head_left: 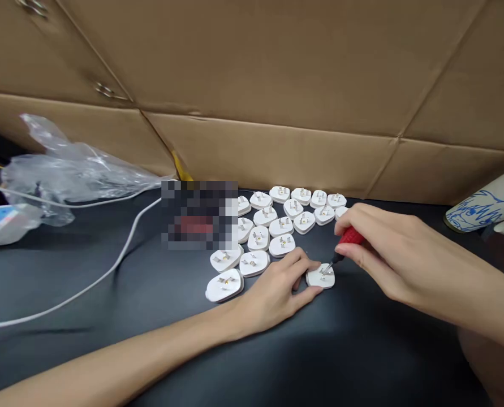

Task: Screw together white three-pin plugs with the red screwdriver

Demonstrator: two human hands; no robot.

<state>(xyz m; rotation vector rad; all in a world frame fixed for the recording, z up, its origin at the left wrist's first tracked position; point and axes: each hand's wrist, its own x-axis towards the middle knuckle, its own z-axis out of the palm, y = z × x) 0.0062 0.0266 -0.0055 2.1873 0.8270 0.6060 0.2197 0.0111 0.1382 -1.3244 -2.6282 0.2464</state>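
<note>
A white plug (315,279) with metal prongs lies face up on the dark table. My left hand (277,291) grips its left side between thumb and fingers, holding it against the surface. In my right hand (387,249) is a screwdriver (352,236) with a red handle, its shaft slanting down to the left. The tip meets the plug's face among the prongs; the exact contact spot is too small to make out. Several similar white plugs (281,226) lie prongs up in loose rows behind and left of my left hand.
A cardboard wall (255,68) rises behind the table (162,316). Crumpled clear plastic (77,169), a white cable (124,249) and a white power strip (5,223) are at left. A pixelated patch hides something beside the plugs. A patterned cup (485,206) leans at far right.
</note>
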